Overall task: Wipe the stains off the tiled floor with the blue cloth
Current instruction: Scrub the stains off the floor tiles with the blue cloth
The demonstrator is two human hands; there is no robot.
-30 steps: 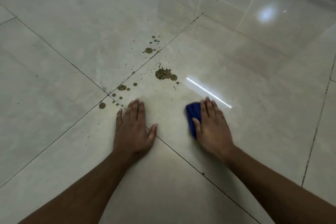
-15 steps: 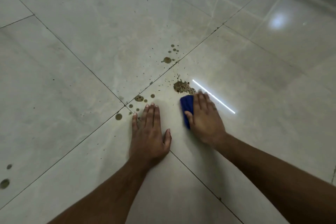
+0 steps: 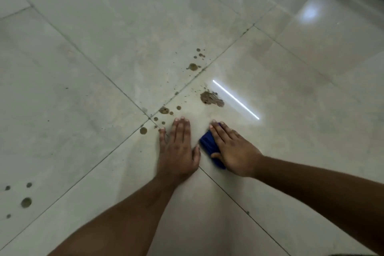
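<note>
cloths: one blue cloth (image 3: 208,143)
stains: one big smear (image 3: 211,98), loads of small spots
left hand (image 3: 178,149): flat on floor (image 3: 83,68), grip wide
right hand (image 3: 232,149): pressing cloth flat

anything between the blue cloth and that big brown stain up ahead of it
Nothing visible. The blue cloth lies flat under the right hand, and only bare tile separates it from the big brown stain. The left hand rests off to the side, out of that path.
</note>
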